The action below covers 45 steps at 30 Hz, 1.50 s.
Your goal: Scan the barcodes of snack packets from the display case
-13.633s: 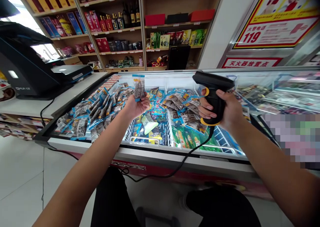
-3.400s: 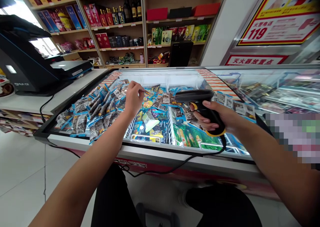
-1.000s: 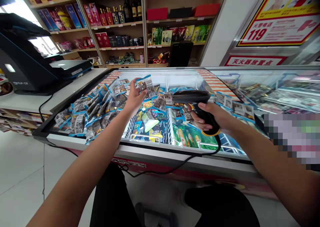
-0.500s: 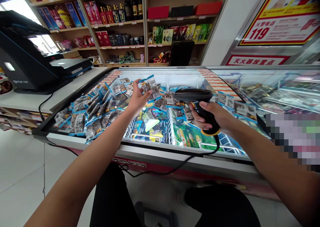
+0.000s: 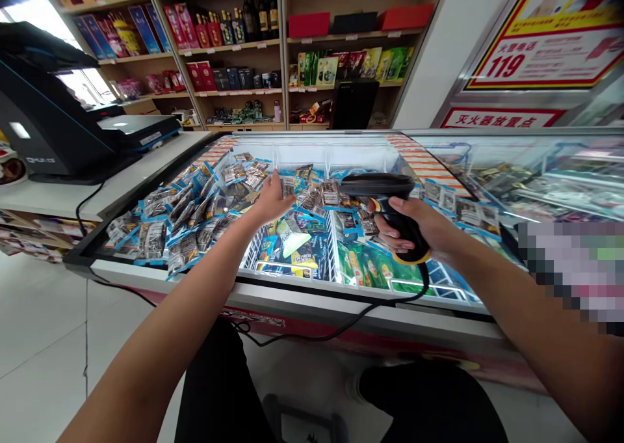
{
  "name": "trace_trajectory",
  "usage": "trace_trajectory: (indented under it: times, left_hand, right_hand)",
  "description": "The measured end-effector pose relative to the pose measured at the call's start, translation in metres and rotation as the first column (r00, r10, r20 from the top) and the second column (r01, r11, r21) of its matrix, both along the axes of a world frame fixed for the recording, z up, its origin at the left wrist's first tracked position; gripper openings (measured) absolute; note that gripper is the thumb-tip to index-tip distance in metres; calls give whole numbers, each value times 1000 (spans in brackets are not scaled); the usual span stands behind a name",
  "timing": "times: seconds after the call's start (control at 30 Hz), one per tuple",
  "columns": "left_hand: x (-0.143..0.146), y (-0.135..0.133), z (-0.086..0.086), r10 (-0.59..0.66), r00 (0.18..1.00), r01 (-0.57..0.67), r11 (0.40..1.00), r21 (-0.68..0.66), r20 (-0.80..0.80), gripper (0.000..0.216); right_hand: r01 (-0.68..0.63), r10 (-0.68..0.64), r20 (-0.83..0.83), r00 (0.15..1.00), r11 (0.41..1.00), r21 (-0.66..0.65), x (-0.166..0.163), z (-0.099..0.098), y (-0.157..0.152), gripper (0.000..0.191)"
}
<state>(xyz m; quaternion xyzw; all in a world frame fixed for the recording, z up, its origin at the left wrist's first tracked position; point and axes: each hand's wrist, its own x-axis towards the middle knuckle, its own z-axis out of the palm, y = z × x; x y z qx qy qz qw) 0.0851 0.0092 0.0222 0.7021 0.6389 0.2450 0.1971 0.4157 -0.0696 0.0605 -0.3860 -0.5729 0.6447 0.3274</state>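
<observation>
My right hand point(image 5: 402, 225) is closed round the grip of a black and yellow barcode scanner point(image 5: 377, 184), whose head points left over the chest freezer. My left hand point(image 5: 273, 199) is open above the freezer, thumb and index finger apart. Just beyond its fingers lie small clear snack packets with blue edges, one packet point(image 5: 303, 174) tilted with its dark and yellow side showing. A large heap of similar packets point(image 5: 175, 212) fills the freezer's left part. Below my hands, wire baskets point(image 5: 333, 248) hold blue and green packages.
The freezer's front rim point(image 5: 292, 295) runs across before my knees, and the scanner's black cable point(image 5: 322, 337) hangs over it. A counter with a black weighing scale point(image 5: 63, 124) stands at left. Stocked shelves point(image 5: 234, 43) rise behind, with a wall sign point(image 5: 541, 59) at right.
My left hand has let go of the snack packet it held up, which now appears among the others at the back. The hand has lowered slightly. The right hand and scanner stay nearly still.
</observation>
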Motion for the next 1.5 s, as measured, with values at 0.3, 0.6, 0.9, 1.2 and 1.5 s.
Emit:
trace_trajectory:
  times: [0.3, 0.6, 0.9, 1.2, 1.5]
  left_hand:
    - [25, -19, 7, -280, 957, 286, 955, -83, 74, 87]
    - [50, -23, -1, -410, 912, 410, 912, 12, 33, 94]
    - [-12, 2, 11, 273, 889, -258, 962, 92, -368, 74]
    - [-32, 3, 12, 262, 818, -213, 965, 154, -512, 53]
    - [-25, -1, 22, 15, 790, 73, 990, 118, -613, 34]
  right_hand:
    - [-3, 3, -2, 1000, 1000, -4, 2, -4, 2, 61]
    - [-48, 49, -26, 998, 998, 32, 1, -5, 4, 52]
    - [-64, 66, -74, 995, 997, 31, 3, -7, 5, 58]
    - [7, -5, -163, 987, 1000, 8, 7, -1, 2, 57]
    - [13, -15, -150, 989, 1000, -14, 6, -2, 4, 56]
